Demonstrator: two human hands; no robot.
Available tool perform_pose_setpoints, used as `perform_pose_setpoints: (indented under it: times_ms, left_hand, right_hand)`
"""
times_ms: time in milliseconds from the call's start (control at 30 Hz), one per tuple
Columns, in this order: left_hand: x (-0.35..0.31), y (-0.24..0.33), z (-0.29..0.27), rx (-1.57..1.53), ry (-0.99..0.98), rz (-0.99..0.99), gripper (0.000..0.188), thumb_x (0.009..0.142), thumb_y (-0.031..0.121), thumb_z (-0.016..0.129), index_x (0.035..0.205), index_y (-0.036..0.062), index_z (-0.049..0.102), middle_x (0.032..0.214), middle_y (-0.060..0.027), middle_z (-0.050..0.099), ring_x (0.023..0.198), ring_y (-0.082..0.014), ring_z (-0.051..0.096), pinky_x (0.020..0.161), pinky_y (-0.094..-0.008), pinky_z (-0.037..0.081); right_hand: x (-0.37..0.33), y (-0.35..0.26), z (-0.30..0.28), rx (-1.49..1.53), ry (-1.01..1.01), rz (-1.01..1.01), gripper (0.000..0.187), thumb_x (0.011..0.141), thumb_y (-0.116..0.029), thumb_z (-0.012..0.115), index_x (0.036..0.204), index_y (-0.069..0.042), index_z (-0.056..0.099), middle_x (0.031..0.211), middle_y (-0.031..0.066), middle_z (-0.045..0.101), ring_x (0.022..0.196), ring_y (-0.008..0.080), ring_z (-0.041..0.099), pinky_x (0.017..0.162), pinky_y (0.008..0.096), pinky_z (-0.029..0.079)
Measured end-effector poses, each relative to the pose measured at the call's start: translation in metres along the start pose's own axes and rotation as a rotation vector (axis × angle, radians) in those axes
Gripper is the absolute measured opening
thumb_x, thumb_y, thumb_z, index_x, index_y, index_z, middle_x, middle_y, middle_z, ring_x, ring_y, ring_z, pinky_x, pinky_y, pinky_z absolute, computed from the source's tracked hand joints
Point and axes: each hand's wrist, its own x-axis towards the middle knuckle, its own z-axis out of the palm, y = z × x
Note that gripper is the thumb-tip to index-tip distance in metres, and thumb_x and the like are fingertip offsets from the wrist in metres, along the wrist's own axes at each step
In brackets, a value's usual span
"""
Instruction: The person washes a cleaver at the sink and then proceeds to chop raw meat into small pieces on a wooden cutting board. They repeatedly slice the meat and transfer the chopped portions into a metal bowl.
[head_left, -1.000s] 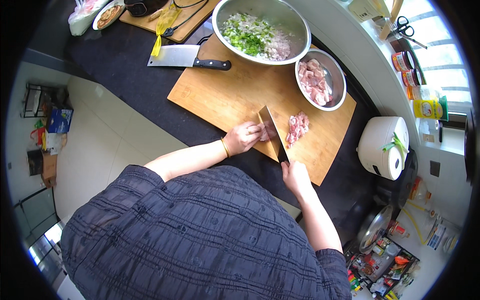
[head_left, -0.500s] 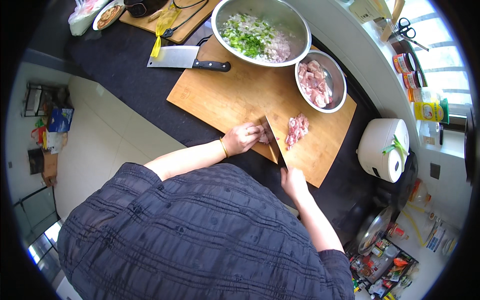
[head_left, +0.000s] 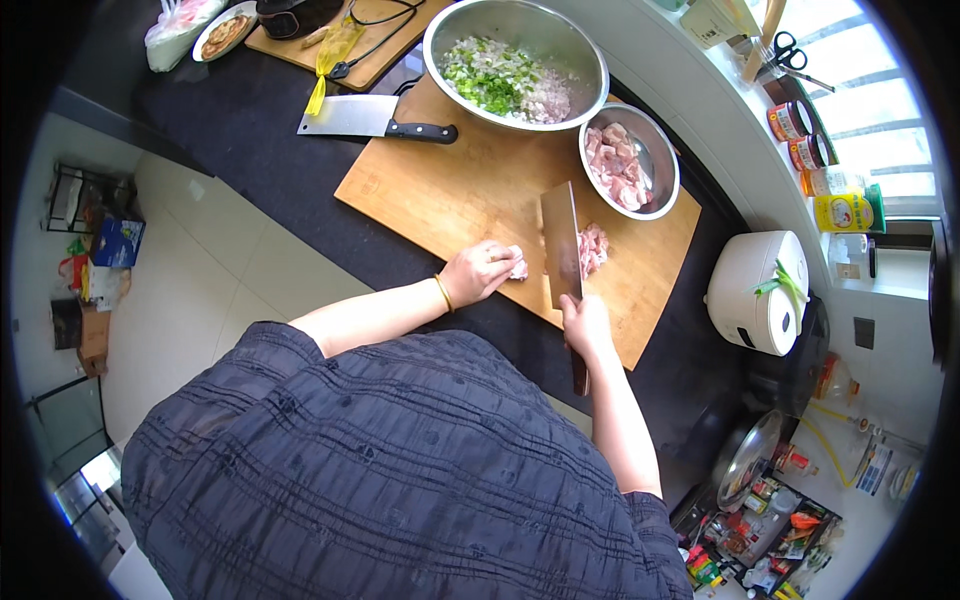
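My left hand (head_left: 478, 271), a gold bangle at its wrist, has its fingers curled over a small piece of raw meat (head_left: 519, 264) on the wooden cutting board (head_left: 450, 185). My right hand (head_left: 587, 325) grips the handle of a cleaver (head_left: 562, 240), whose broad blade stands on edge over the board. Right beside the blade lies a small pile of chopped meat (head_left: 594, 249), partly covered by it. A smaller steel bowl (head_left: 671, 180) on the board's far right holds raw meat chunks (head_left: 612, 165).
At the far side a large steel bowl (head_left: 597, 95) contains chopped greens and minced meat. A black-handled cleaver (head_left: 350, 116) lies by the board's left corner, near a second board (head_left: 400, 50) with a cord. Right of the board stands a white rice cooker (head_left: 757, 295) with scallion pieces on top.
My right hand has moved the cleaver away from the piece under my left hand, toward the chopped pile, with its blade raised. My left hand has shifted slightly left.
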Motion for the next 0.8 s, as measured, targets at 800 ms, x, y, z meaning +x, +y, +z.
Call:
perform_pose_setpoints:
  times_ms: [800]
  left_hand:
    - [-0.007, -0.004, 0.004, -0.008, -0.016, 0.009, 0.014, 0.069, 0.006, 0.064, 0.083, 0.0052, 0.062, 0.083, -0.0063, 0.058, 0.078, -0.0233, 0.056, 0.069, -0.0308, 0.048]
  right_hand:
    - [-0.034, -0.046, -0.010, -0.122, -0.080, -0.096, 0.021, 0.079, -0.014, 0.055, 0.075, 0.005, 0.060, 0.068, 0.0250, 0.059, 0.066, 0.0400, 0.059, 0.065, 0.0446, 0.048]
